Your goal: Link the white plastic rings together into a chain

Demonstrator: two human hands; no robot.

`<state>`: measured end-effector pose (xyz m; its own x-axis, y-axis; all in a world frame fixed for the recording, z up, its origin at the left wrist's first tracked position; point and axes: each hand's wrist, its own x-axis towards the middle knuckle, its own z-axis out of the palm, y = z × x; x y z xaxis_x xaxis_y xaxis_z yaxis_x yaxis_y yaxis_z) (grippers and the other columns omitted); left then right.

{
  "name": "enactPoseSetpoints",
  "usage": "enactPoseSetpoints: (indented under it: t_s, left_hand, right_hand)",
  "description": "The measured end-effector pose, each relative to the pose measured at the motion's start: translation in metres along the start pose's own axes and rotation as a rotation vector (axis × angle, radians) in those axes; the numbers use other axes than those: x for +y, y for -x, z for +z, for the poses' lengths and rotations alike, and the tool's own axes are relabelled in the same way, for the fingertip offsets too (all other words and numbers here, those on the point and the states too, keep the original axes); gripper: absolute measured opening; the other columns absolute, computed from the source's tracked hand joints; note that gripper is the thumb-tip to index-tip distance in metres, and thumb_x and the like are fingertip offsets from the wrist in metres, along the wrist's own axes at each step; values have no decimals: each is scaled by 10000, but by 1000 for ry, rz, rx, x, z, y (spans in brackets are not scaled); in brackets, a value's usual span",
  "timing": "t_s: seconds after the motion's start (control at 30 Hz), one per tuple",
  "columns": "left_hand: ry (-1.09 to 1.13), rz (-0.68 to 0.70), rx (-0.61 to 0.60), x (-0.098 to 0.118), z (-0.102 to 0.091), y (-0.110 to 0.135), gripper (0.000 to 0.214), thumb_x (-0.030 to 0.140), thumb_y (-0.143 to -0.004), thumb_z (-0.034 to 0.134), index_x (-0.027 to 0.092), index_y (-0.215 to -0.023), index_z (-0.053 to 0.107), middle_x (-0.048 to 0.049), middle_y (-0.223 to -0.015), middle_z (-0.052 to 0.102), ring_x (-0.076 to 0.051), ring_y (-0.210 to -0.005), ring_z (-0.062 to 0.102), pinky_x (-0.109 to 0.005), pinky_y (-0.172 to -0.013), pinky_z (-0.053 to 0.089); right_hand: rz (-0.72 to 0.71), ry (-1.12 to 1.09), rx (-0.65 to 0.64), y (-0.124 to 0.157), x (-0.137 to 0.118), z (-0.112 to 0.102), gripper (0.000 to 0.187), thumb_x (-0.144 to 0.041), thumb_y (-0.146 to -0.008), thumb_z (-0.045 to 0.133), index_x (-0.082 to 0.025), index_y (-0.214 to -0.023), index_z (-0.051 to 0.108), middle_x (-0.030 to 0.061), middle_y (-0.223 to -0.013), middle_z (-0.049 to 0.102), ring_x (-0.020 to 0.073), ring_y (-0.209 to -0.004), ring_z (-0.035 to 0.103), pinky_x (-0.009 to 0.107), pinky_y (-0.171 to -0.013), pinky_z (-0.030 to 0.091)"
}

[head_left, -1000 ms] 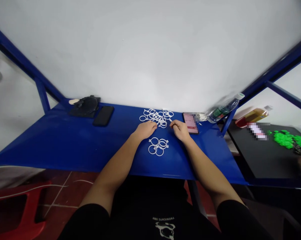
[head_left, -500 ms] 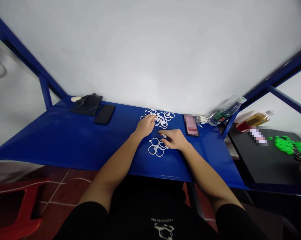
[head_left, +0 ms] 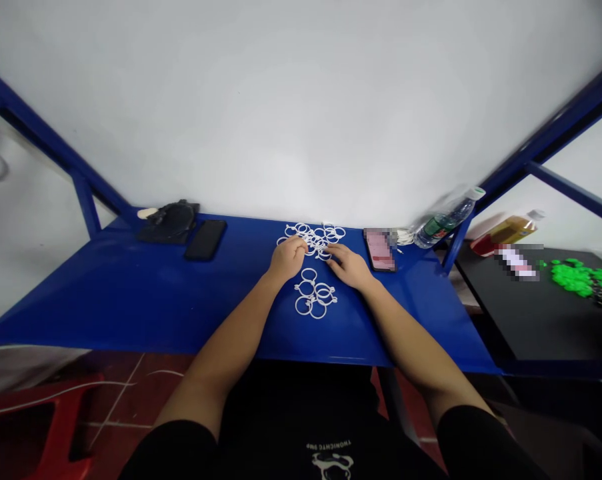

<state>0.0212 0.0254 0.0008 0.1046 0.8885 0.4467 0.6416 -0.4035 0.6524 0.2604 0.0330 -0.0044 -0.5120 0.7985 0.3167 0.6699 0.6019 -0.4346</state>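
A loose pile of white plastic rings with small tabs (head_left: 335, 233) lies near the wall on the blue table. My left hand (head_left: 289, 259) is at the pile's left front edge, fingers curled and pinched together; what is between the fingertips is hidden. At the pile's right front, my right hand (head_left: 351, 265) reaches in with fingers stretched and thumb apart, its tips close to the nearest rings. Whether they touch cannot be made out. Closer to me, between my forearms, a second group of several white rings (head_left: 317, 308) lies flat, some overlapping.
Left on the blue table (head_left: 145, 293) lie a black phone (head_left: 206, 240) and a black plastic bag (head_left: 171, 223). To the right are a lit phone (head_left: 381, 250), a white cable (head_left: 405, 236) and a leaning water bottle (head_left: 443, 220). A black side table (head_left: 511, 320) holds green pieces (head_left: 571, 279).
My right hand has let go of a white ring, which now lies at the top of the near group, and has moved up to the far pile. My left hand stays by that pile.
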Motion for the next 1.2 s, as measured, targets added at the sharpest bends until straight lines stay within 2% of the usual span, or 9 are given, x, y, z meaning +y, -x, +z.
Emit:
enactPoseSetpoints:
  t_s: [0.13,0.3,0.5,0.63,0.7,0.83,0.97,1.07,1.2]
  left_hand:
    - [54,79,-104,4,2,3,294,117,-876,411,211,-788,676,-21,-881,726,-182,-864,667,-318,-873,524]
    - [84,147,-169,7,4,6,289,86,-856,430,203,-802,689,-16,-886,753,-171,-861,692,-312,-870,530]
    - [131,92,-311,22,1,13,324,105,-873,528,219,-1095,735,19,-855,799,-152,-739,724,-274,-757,547]
    - [110,205,-444,36,3,19,240,131,-885,586,225,-901,807,2,-920,823,-165,-871,772,-267,-834,558]
    - [103,232,-440,39,5,22,253,148,-904,595,240,-960,824,5,-931,824,-163,-869,775,-264,-833,561]
    - [122,146,-245,37,7,22,316,205,-982,562,241,-1212,775,10,-813,804,-138,-718,742,-253,-752,560]
    - [47,126,-132,25,11,16,266,228,-995,568,230,-1148,785,-27,-955,810,-171,-882,746,-301,-858,564]
    - [-62,149,-205,19,14,12,211,239,-977,610,224,-1071,799,-55,-1049,794,-212,-1020,718,-354,-949,546]
    - [-78,152,-356,20,15,14,200,268,-983,617,245,-1036,808,-40,-973,793,-196,-919,722,-329,-869,550]
  right_hand:
    - [11,20,-35,-1,4,5,256,-238,-970,618,-263,-1197,734,85,-1418,667,261,-1268,663,439,-1053,563]
    - [77,-14,13,-1,10,8,117,-210,-950,611,-234,-967,724,111,-1400,669,267,-1250,667,446,-1031,561]
    - [141,-175,170,-1,12,6,101,-287,-972,559,-223,-967,637,156,-1450,627,263,-1197,674,442,-984,549]
    - [161,-249,205,-1,11,6,156,-349,-1004,496,-224,-982,586,169,-1444,627,277,-1236,651,445,-1005,512]
    - [163,-278,209,0,10,6,175,-377,-1020,472,-231,-985,563,147,-1353,682,275,-1222,658,427,-994,506]
    - [247,-315,203,2,6,2,228,-445,-1050,439,-247,-996,538,53,-923,746,235,-841,710,350,-782,519]
    - [262,-416,208,3,3,0,281,-498,-1060,438,-252,-965,535,28,-877,742,191,-679,665,315,-693,503]
    - [254,-638,186,1,2,2,387,-614,-1036,453,-253,-913,520,18,-841,738,169,-627,646,298,-642,511]
    - [313,-936,216,-3,-1,4,484,-732,-948,544,-255,-907,478,11,-812,746,153,-564,652,274,-566,510]
